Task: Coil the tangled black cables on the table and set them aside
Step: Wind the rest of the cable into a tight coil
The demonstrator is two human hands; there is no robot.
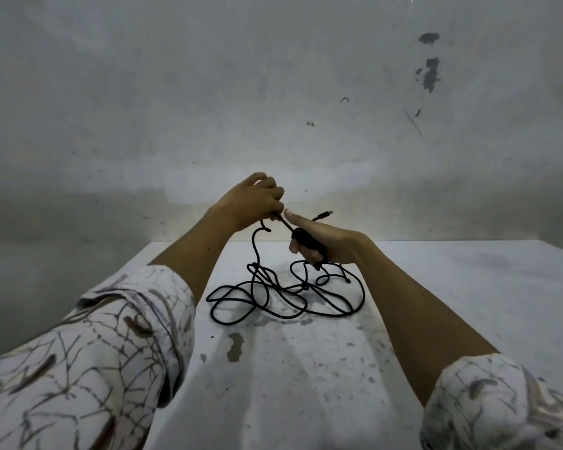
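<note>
A tangled black cable [273, 295] lies in loose loops on the white table [306, 368], near its far edge. My left hand [251, 203] is raised above the tangle and pinches a strand that hangs down to the heap. My right hand [319, 241] is just right of it, fingers curled around a small bundle of wound cable turns. A short taut length runs between the two hands. The cable's plug end [324, 215] sticks out behind my right hand.
The table top is white with grey chipped patches [235, 345]. Its left edge runs diagonally under my left forearm. A stained grey wall [273, 92] stands close behind the table's far edge.
</note>
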